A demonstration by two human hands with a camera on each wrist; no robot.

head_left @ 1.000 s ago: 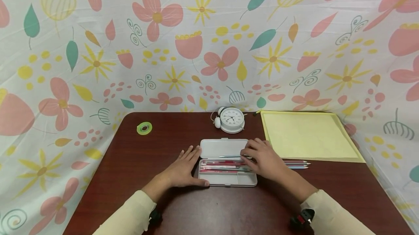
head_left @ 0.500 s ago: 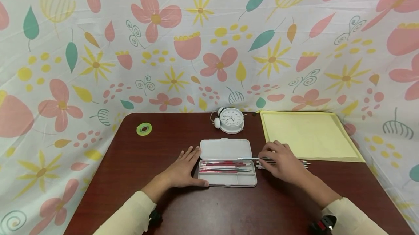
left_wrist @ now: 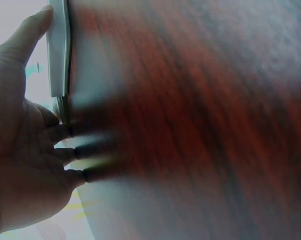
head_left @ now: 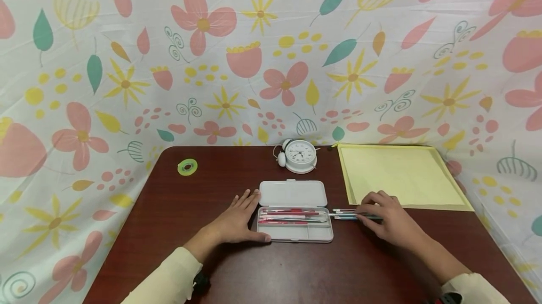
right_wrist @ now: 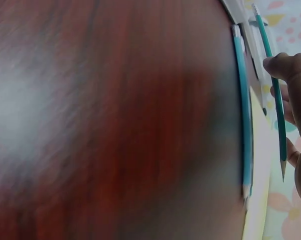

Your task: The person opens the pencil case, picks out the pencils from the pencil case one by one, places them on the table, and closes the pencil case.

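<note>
A white pencil case [head_left: 293, 233] lies unfolded at the table's middle, its lid [head_left: 292, 193] tipped back. Several red, white and dark pencils [head_left: 288, 222] lie in its long compartment. My left hand [head_left: 235, 221] rests at the case's left side, fingers spread and straight, thumb at the near corner. To the right of the case, my right hand [head_left: 391, 219] pinches a green pencil [right_wrist: 281, 125] between thumb and fingers, held above the table. Below it, a group of pencils lies on the table, with a blue pencil [right_wrist: 244, 100] nearest in the right wrist view.
A white alarm clock [head_left: 300, 155] stands behind the case. At the back right lies a yellow-edged pouch or folder [head_left: 394, 172]. A green tape roll [head_left: 187, 167] lies at the back left. A flowered cloth [head_left: 271, 59] hangs behind the table.
My right hand has moved right from over the case to above the loose pencils, carrying the pencil out of the case area. My left hand has stayed in place.
</note>
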